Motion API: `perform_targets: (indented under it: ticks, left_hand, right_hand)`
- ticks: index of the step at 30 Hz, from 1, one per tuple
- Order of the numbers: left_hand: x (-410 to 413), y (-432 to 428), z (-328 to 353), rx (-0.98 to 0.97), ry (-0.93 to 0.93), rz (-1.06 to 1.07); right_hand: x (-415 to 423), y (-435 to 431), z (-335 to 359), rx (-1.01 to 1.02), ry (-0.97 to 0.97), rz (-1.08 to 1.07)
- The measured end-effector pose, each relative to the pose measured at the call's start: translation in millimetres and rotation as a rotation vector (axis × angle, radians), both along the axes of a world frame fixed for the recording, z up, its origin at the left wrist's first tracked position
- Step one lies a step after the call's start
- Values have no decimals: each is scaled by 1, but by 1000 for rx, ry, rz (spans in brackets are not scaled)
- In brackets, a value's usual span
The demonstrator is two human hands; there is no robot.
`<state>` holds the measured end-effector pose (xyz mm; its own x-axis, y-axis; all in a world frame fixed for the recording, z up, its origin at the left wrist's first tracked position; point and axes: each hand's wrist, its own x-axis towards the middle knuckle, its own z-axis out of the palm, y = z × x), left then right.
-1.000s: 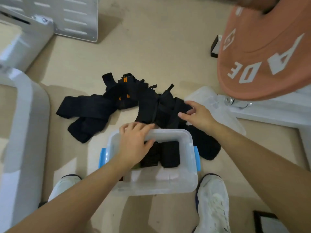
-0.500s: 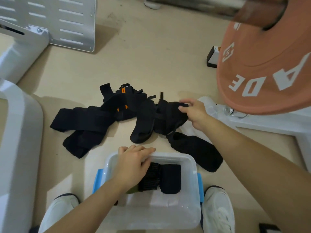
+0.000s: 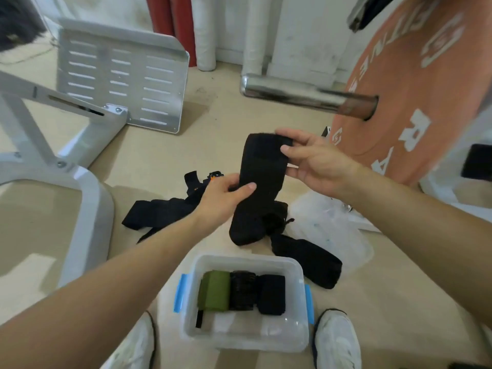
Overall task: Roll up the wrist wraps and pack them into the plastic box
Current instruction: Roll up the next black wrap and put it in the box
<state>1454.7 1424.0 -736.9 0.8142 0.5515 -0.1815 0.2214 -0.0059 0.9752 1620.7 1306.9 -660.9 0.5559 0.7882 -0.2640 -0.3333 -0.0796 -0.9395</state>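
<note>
A black wrist wrap (image 3: 259, 182) hangs lifted above the floor. My right hand (image 3: 314, 158) pinches its top end, and my left hand (image 3: 226, 194) grips it lower down on its left edge. Its bottom end droops near the floor. Below stands the clear plastic box (image 3: 247, 339) with blue clips. It holds three rolled wraps side by side: a green one (image 3: 215, 291), a black one (image 3: 242, 291) and another black one (image 3: 271, 294). More black wraps (image 3: 157, 213) lie loose on the floor to the left, and one (image 3: 308, 259) lies right of the box.
The clear box lid (image 3: 332, 230) lies on the floor to the right. An orange weight plate (image 3: 426, 89) on a steel bar (image 3: 298, 95) stands at the right. A white machine frame (image 3: 66, 182) fills the left. My two shoes (image 3: 336, 342) flank the box.
My left hand left the box rim and took hold of the wrap. My right hand lifted that wrap off the floor. The view tilted up, showing more of the room.
</note>
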Motion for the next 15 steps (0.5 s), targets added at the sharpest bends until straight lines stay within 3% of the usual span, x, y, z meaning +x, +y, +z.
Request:
perform_targets:
  ticks: [4,7,12,15]
  left_hand:
    - [-7,12,53,-123,-54,55]
    - [-19,19,91,-97,-21,88]
    - [-38,24,129,-311,-22,68]
    - [-51,23,133,-443,-103,88]
  right_hand:
    - [-13,-12,51,21,-20,34]
    - [-21,-26,71,-170,-218,90]
    - [-50,-40,60,-323,-319,272]
    - [-85,-35,42,-274,-290,382]
